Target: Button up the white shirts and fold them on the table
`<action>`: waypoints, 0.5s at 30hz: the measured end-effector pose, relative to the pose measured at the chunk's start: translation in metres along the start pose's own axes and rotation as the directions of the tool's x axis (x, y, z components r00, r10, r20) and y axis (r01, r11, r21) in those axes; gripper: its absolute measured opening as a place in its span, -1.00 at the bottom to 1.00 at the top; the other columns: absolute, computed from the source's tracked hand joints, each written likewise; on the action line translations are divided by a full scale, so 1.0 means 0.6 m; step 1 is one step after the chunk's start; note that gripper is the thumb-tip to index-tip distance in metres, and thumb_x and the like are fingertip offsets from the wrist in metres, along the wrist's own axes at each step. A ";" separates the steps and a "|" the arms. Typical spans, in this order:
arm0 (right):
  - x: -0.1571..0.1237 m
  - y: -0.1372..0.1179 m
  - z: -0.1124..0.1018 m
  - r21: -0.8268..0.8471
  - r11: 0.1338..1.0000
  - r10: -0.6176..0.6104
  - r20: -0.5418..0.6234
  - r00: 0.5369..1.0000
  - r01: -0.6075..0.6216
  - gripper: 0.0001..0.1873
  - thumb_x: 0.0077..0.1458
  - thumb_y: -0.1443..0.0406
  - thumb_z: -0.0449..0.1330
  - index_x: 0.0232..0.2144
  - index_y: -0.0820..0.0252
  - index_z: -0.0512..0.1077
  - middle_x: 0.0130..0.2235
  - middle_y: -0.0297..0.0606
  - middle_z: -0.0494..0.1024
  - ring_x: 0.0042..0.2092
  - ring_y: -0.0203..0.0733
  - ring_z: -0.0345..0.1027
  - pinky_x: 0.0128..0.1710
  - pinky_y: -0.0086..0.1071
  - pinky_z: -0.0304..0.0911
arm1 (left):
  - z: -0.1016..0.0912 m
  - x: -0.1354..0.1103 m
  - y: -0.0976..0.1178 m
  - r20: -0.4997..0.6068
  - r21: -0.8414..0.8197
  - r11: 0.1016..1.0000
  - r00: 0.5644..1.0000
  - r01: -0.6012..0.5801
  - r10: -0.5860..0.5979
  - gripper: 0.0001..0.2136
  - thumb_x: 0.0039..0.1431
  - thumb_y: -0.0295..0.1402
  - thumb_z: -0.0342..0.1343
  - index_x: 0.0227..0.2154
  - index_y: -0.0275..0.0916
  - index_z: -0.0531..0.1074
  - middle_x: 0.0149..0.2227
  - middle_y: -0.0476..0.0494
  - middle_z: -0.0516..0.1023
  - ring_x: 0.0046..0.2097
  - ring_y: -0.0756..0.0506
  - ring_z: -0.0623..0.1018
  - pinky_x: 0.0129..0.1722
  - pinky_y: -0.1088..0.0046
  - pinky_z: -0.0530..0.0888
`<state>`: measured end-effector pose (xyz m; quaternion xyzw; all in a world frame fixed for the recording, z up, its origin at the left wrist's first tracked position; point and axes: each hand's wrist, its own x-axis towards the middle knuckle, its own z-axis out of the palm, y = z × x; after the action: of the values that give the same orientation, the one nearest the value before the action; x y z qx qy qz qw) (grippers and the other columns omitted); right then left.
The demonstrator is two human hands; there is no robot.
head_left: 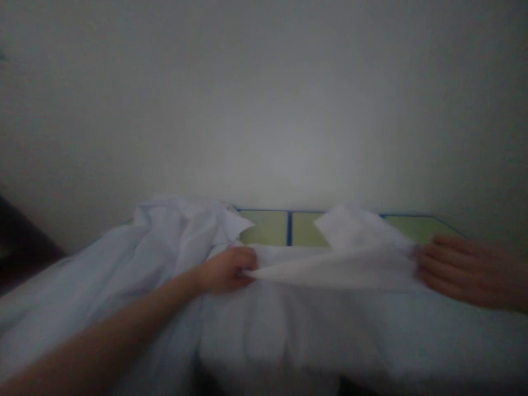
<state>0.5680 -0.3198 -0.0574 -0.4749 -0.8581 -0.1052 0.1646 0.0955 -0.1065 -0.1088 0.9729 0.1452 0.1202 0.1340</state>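
Note:
A large white cloth (pixel 313 319) is spread over a table in front of me, bunched up at the left. My left hand (pixel 229 269) is closed, pinching a fold of the cloth near its middle. My right hand (pixel 457 269) grips the same fold at the right, fingers curled over its edge. The fold is stretched taut between the two hands. The picture is dim and blurred.
Behind the cloth, a strip of the table top (pixel 268 228) shows yellow-green panels with blue borders. A plain pale wall (pixel 264 99) fills the upper half. A dark shape (pixel 20 242) sits at the far left.

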 end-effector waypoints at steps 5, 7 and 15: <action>-0.138 -0.094 0.073 -0.184 0.927 -0.263 0.299 0.917 0.326 -0.56 0.00 0.24 0.19 -0.01 -0.06 0.36 0.16 -0.34 0.25 0.18 0.02 0.09 0.14 0.00 0.16 | 0.014 -0.008 0.028 0.153 0.082 0.988 0.981 -0.133 0.120 -0.76 -0.17 -0.62 0.00 -0.43 -0.19 0.42 -0.39 -0.08 0.40 -0.25 -0.07 0.40 -0.21 0.44 0.31; -0.128 -0.115 0.076 -0.198 0.952 -0.202 0.167 0.965 0.233 -0.50 -0.05 0.16 0.23 0.00 -0.04 0.35 0.20 -0.27 0.18 0.21 0.12 0.02 0.08 0.07 0.18 | 0.021 -0.009 0.034 0.176 0.117 0.984 0.978 -0.138 0.116 -0.73 -0.21 -0.64 -0.01 -0.44 -0.19 0.41 -0.41 -0.06 0.40 -0.24 -0.08 0.39 -0.21 0.44 0.30; -0.005 -0.238 0.102 -0.026 0.896 -0.434 0.155 0.887 0.443 -0.51 0.01 0.29 0.16 0.05 0.00 0.33 0.13 -0.28 0.30 0.18 -0.08 0.10 0.16 -0.11 0.10 | 0.029 -0.010 0.068 0.156 0.222 0.968 0.984 -0.121 0.087 -0.78 -0.16 -0.56 0.03 -0.38 -0.20 0.35 -0.32 -0.11 0.39 -0.23 -0.12 0.40 -0.19 0.38 0.32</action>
<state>0.4368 -0.3767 -0.1185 -0.2799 -0.9492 -0.1307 0.0594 0.1051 -0.1496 -0.1140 0.9943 0.0968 0.0385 0.0240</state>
